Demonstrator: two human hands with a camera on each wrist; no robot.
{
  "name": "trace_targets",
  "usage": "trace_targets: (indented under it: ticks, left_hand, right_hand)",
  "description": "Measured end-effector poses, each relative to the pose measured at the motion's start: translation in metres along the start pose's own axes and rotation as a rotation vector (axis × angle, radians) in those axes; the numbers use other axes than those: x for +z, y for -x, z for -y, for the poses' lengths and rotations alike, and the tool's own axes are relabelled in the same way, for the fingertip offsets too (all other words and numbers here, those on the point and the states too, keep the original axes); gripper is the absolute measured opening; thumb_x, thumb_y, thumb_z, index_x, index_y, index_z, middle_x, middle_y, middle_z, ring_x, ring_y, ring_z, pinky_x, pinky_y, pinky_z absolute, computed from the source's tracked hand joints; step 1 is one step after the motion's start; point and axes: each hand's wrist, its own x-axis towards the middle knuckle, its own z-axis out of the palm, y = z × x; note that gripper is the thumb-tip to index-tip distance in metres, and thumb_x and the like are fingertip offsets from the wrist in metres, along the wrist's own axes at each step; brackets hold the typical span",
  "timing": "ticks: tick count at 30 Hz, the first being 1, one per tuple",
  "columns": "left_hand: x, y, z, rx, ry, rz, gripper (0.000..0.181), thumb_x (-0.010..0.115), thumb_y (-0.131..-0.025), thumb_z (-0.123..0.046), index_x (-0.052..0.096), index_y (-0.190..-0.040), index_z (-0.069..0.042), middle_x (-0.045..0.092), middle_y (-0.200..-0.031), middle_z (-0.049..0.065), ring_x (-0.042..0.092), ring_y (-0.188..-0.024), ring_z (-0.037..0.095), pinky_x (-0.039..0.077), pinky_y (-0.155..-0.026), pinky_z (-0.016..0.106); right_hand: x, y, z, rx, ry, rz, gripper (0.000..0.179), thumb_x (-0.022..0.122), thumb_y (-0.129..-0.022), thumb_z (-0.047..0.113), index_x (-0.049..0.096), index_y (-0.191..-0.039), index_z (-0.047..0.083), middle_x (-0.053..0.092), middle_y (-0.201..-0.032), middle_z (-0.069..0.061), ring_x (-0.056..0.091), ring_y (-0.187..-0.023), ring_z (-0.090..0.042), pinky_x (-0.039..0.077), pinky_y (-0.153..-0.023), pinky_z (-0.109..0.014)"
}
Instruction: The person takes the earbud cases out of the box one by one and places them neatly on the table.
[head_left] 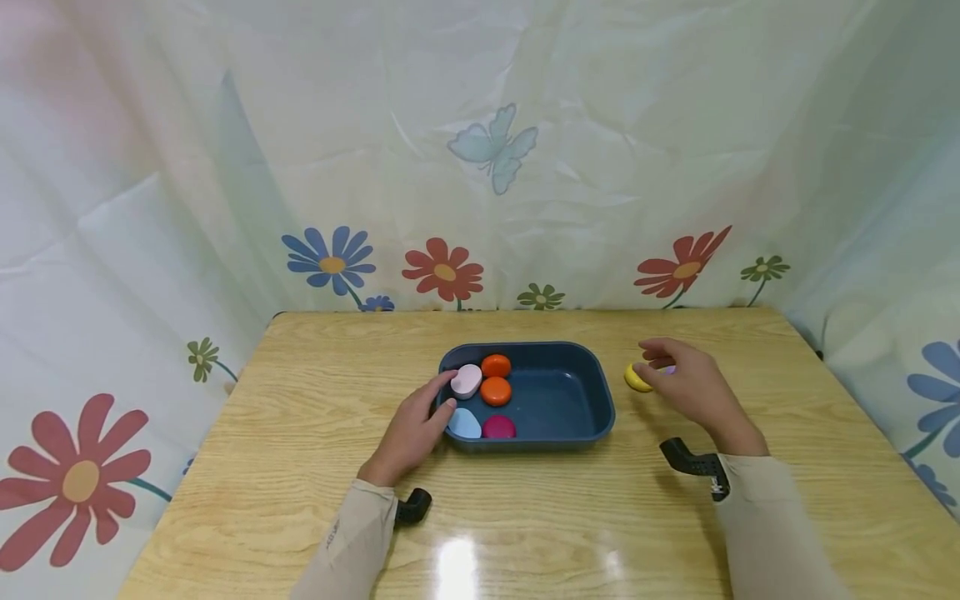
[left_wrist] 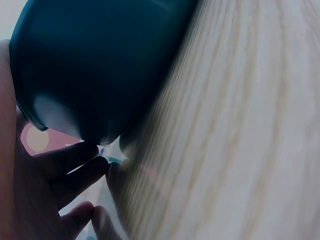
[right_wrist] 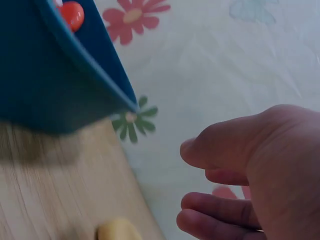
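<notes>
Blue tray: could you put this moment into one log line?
left hand: touches left end of blue tray | right hand: near yellow piece | tray: five rounded pieces inside | yellow piece: on table

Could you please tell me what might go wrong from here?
The rounded yellow piece could slip or roll aside if the right hand catches it off-centre. The purple piece, mostly hidden by that hand in the head view, might get nudged. The left hand rests at the bin's left end, so a push there could shift the bin.
</notes>
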Motion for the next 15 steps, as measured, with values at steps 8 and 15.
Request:
trace_targets:
  ticks: [8, 15]
  left_hand:
    - [0.0, -0.001, 0.001, 0.003, -0.008, 0.014, 0.046, 0.05, -0.105, -0.032, 0.046, -0.151, -0.027, 0.045, -0.152, -0.005, 0.041, -0.14, 0.019, 0.032, -0.116, 0.044]
    - [-0.001, 0.0, 0.001, 0.017, 0.014, 0.008, 0.047, 0.05, -0.105, -0.033, 0.046, -0.151, -0.024, 0.045, -0.152, -0.003, 0.041, -0.141, 0.021, 0.033, -0.115, 0.046]
  right_hand:
    - [0.016, -0.014, 0.028, -0.087, -0.064, 0.024, 0.045, 0.065, -0.1, 0.029, 0.059, -0.135, 0.001, 0.066, -0.12, -0.018, 0.063, -0.105, -0.033, 0.052, -0.088, -0.054]
    - [0.022, -0.03, 0.053, -0.117, -0.167, 0.156, 0.049, 0.064, -0.099, 0.038, 0.059, -0.137, 0.008, 0.067, -0.121, -0.011, 0.062, -0.108, -0.027, 0.053, -0.089, -0.048]
